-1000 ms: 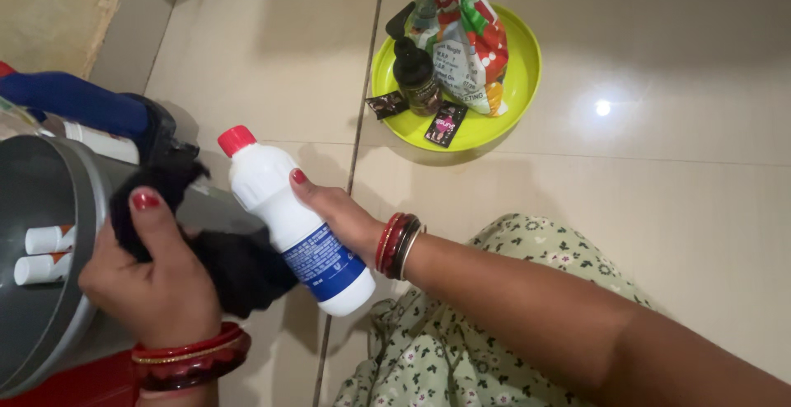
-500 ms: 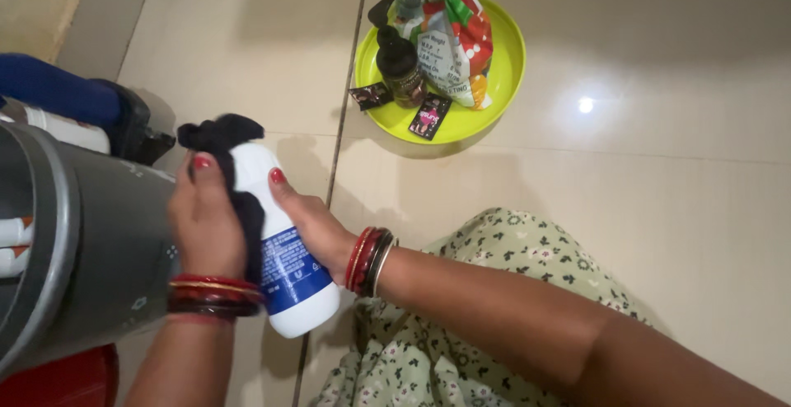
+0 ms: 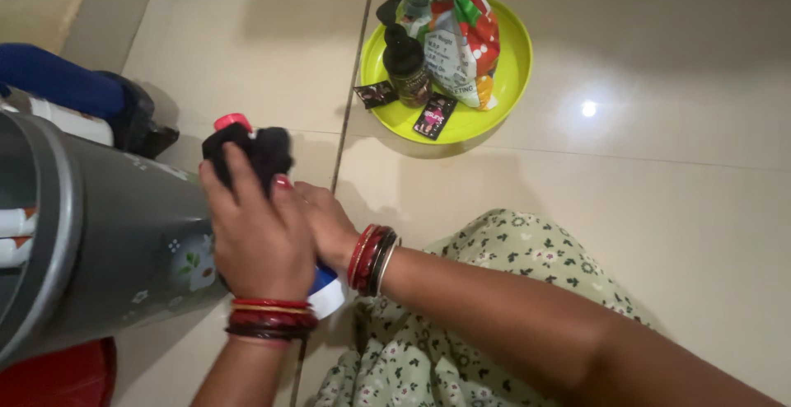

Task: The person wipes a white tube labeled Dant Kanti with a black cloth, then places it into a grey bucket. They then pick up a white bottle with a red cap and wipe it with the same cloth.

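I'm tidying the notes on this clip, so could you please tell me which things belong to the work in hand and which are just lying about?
In hand:
left hand
right hand
black cloth
white bottle with red cap

Lying about:
grey bin
yellow tray
snack packet
dark bottle
two sachets

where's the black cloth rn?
Head view, left of centre: black cloth pressed over the bottle's red cap by the left hand, beside the grey bin.

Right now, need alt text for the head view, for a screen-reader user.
Left hand presses a black cloth over the red-capped bottle that the right hand grips, beside a grey bin. A yellow tray of packets sits on the tiled floor.
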